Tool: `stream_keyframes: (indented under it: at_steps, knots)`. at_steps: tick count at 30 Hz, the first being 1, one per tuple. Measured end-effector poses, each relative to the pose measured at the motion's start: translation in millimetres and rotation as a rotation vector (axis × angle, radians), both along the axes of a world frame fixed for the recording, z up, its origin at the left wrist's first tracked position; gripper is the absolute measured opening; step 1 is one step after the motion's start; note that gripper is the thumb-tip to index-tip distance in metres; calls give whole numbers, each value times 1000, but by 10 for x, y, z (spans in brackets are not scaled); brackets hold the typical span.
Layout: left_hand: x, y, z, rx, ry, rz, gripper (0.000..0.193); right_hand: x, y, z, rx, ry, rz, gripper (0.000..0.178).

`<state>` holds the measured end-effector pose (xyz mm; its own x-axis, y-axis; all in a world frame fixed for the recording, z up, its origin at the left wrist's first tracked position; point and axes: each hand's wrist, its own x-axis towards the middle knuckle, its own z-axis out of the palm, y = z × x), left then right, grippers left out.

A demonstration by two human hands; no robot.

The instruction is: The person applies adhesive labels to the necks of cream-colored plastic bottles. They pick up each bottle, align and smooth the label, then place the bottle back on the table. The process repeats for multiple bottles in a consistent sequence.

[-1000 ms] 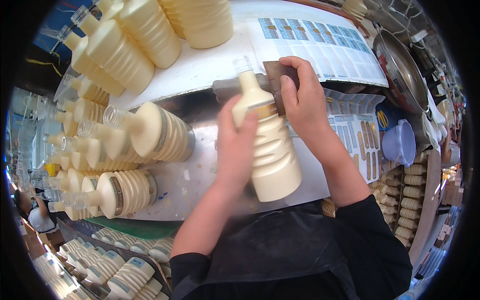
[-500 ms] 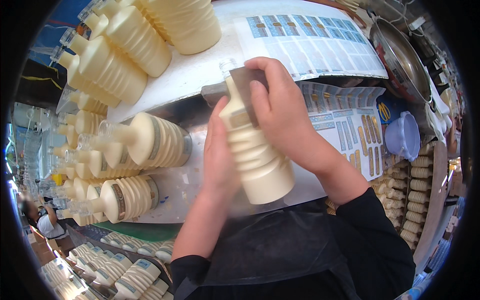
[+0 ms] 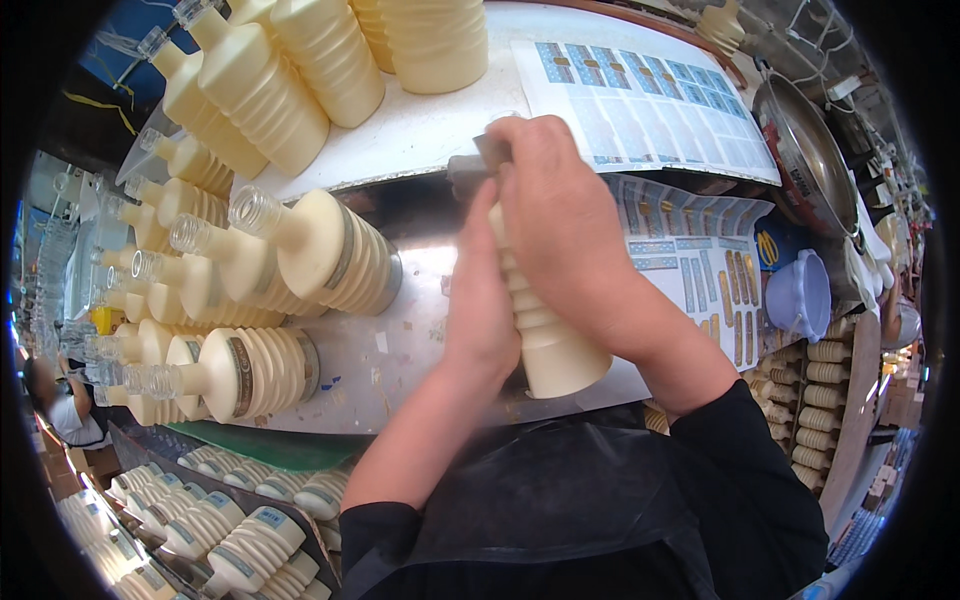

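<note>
Between my hands a cream ribbed bottle (image 3: pixel 563 352) with a clear neck stands tilted, its base toward me. My left hand (image 3: pixel 478 300) wraps its left side. Across its upper part lies my right hand (image 3: pixel 560 215), fingers curled round a thin dark flat piece (image 3: pixel 492 150) at the shoulder. The gold-and-grey label seen earlier on the bottle's front is now covered by my hands. A grey block (image 3: pixel 466 172) lies just beyond my left fingertips. To the left stand several labelled cream bottles (image 3: pixel 335 255) with clear necks.
A raised white shelf (image 3: pixel 430 125) holds unlabelled bottles (image 3: pixel 255 90) and a blue label sheet (image 3: pixel 640 100). Another label sheet (image 3: pixel 690 270) lies right of my right forearm, near a lilac bucket (image 3: pixel 800 290) and a large metal pan (image 3: pixel 805 135). Racked bottles (image 3: pixel 240 530) fill the lower left.
My left hand has closed in against the bottle. My right hand has rolled over its front, hiding the label, and the dark piece has tilted. The view has shifted slightly.
</note>
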<state>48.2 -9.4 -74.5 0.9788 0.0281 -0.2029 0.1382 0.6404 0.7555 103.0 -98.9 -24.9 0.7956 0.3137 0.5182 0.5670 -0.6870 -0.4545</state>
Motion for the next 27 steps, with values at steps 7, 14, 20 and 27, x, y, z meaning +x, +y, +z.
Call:
stream_keyframes:
  at_steps: [7,14,20,27]
  knots:
    - [-30,38,-95,244,-27,-6,73,78,-204,-33,81,97,-56,29]
    - [34,56,-38,691,40,-31,60,133,-486,-244,244,126,-48,28]
    - [62,205,-242,406,-67,-104,48,155,-490,-341,307,121,-22,28]
    - [78,229,-251,355,-40,-58,49,175,-578,-329,335,93,11,29]
